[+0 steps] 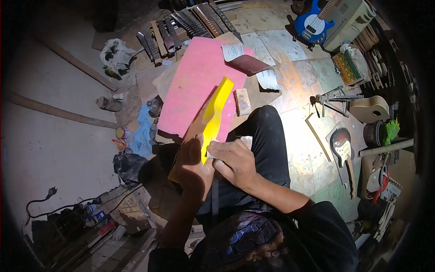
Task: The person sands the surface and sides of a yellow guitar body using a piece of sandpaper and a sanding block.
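Note:
A long, wavy-edged piece with a bright yellow side slants up from my lap, its brownish flat side in shade. My left hand is closed around its lower end, with the thumb up along it. Pinched in the fingers of my right hand is a small whitish folded piece, pressed against the yellow side; it looks like paper, but most of it is covered. Beyond lies a pink sheet. A pale block with a dark bristly edge rests right of the yellow piece.
Curled brown sandpaper lies on the pink sheet's far right. Files and rasps line the back. To the right are a blue guitar, an acoustic guitar body and a dark guitar. A blue cloth lies left.

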Action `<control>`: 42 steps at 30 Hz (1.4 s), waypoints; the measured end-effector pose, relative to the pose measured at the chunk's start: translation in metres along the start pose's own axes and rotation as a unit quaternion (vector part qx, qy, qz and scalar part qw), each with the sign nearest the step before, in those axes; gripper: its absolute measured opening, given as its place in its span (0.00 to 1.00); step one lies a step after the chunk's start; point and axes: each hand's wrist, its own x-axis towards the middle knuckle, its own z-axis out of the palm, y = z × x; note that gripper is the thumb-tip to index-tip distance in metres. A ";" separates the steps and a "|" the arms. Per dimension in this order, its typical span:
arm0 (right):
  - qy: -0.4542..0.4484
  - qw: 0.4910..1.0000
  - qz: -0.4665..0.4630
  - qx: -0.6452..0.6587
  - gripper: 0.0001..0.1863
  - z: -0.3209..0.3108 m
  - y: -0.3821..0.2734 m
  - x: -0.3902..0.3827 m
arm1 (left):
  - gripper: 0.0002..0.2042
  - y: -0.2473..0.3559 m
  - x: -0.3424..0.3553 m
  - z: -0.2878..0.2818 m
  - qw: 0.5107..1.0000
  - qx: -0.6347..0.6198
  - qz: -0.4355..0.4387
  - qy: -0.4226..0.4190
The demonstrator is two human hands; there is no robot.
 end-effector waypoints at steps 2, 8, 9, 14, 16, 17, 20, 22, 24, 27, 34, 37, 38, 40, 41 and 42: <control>0.005 1.000 0.016 -0.008 0.14 -0.003 0.011 0.001 | 0.23 0.000 -0.001 0.000 1.000 0.006 0.000 -0.008; -0.014 1.000 -0.011 0.007 0.15 -0.003 0.005 -0.001 | 0.26 0.004 0.004 -0.002 1.000 -0.024 -0.007 -0.011; 0.000 1.000 0.003 -0.001 0.15 -0.002 0.010 0.002 | 0.27 0.004 0.004 0.000 1.000 -0.018 0.000 -0.005; -0.023 0.999 0.015 0.022 0.15 -0.002 -0.004 -0.002 | 0.28 -0.007 0.000 0.004 0.999 -0.019 0.016 0.020; -0.001 1.000 0.025 0.018 0.15 -0.003 0.013 0.002 | 0.29 -0.004 -0.002 0.007 0.999 -0.006 0.020 0.024; 0.031 0.998 0.046 0.008 0.15 -0.001 0.021 0.004 | 0.29 -0.003 -0.001 0.007 1.000 -0.003 0.021 0.021; -0.003 0.999 0.021 0.024 0.15 -0.002 -0.003 -0.001 | 0.28 -0.003 0.004 0.004 1.000 -0.002 0.022 0.020; -0.022 0.999 0.009 0.024 0.15 -0.008 0.005 -0.002 | 0.28 -0.005 -0.001 0.004 0.999 -0.018 0.022 0.016; 0.015 0.999 0.031 -0.003 0.14 -0.006 0.013 0.005 | 0.28 -0.001 0.003 0.006 0.999 -0.021 0.019 0.027; -0.015 0.999 0.033 0.029 0.14 -0.004 -0.010 -0.001 | 0.27 -0.004 0.000 0.004 0.998 -0.048 0.011 0.028; -0.014 0.998 0.059 0.026 0.13 -0.003 -0.005 -0.002 | 0.26 0.001 0.003 0.005 0.999 -0.003 0.019 0.039; -0.010 0.999 0.043 -0.003 0.13 -0.007 0.020 0.002 | 0.25 -0.001 0.002 0.008 0.998 0.001 0.027 0.058; 0.017 0.998 0.054 0.001 0.13 -0.004 0.021 0.004 | 0.25 0.000 0.002 0.008 0.998 -0.003 0.016 0.054; 0.011 0.998 0.051 0.017 0.12 -0.002 0.009 0.005 | 0.25 0.001 0.003 0.008 0.999 -0.012 -0.007 0.044; -0.023 0.999 0.037 0.030 0.12 -0.003 -0.005 0.000 | 0.25 -0.003 0.001 0.007 0.999 -0.014 -0.005 0.041; -0.053 0.995 0.052 0.066 0.13 -0.004 -0.012 -0.005 | 0.24 -0.006 -0.001 0.005 0.999 -0.018 -0.001 0.038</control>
